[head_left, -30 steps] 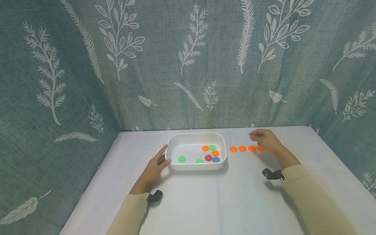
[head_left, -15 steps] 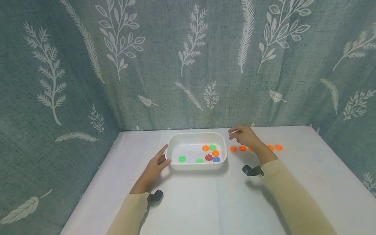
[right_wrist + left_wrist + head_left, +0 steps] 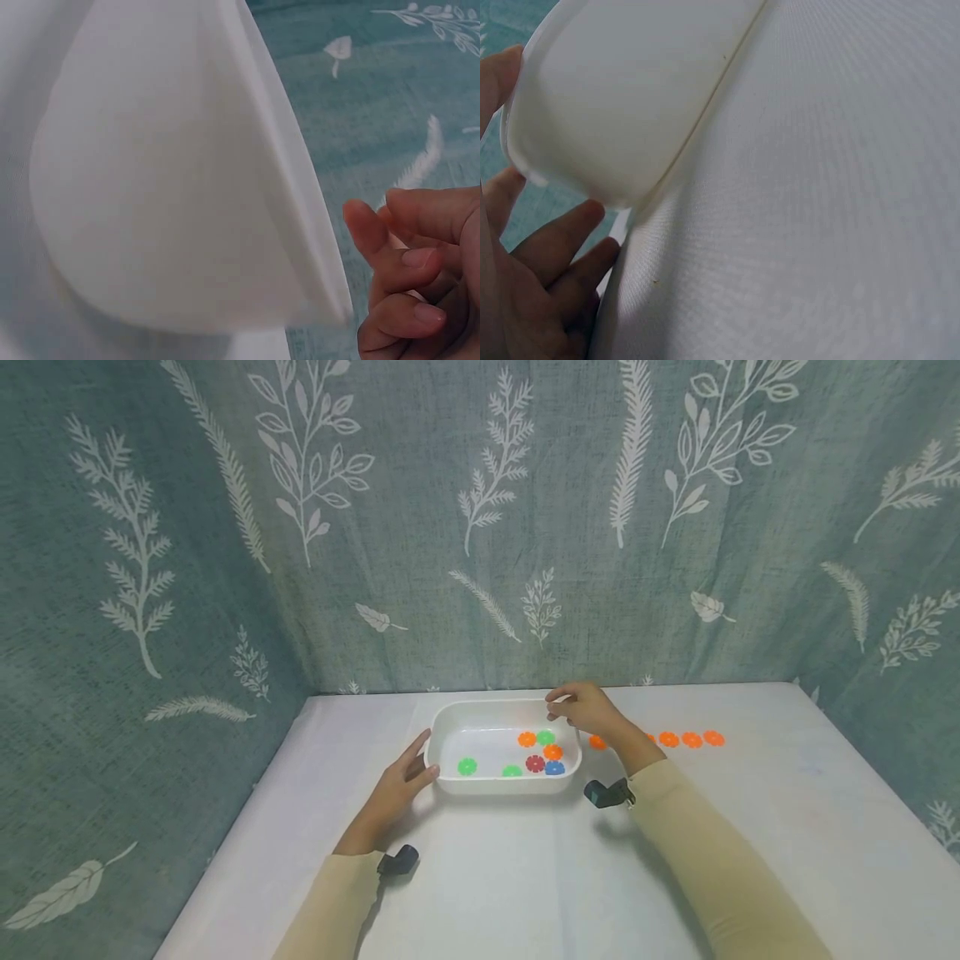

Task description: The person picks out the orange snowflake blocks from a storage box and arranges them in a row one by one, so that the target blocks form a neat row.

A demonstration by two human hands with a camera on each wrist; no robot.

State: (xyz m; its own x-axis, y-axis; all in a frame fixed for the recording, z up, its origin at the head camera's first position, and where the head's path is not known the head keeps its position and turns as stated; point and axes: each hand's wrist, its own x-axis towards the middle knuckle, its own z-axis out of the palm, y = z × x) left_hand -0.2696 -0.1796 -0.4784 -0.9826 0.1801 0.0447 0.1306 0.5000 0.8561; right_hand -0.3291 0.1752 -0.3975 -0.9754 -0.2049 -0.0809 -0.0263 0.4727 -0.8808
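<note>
A white plastic tub stands on the white-covered table. My left hand holds its left end, the thumb on the near corner of the rim and the fingers along the end wall. Inside lie small notched plastic discs: several toward the right, with an orange disc, a red disc and a blue disc among them. One green disc lies apart on the left. My right hand is over the tub's far right corner. In the right wrist view its fingers are loosely curled, with nothing visible between them.
To the right of the tub runs a row of orange discs on the table, partly hidden by my right forearm. A green leaf-patterned curtain hangs behind the table and along the left.
My right hand has moved left, from above the right part of the orange row to the tub's far right corner, uncovering the right-hand discs. My left hand and the tub have stayed in place.
</note>
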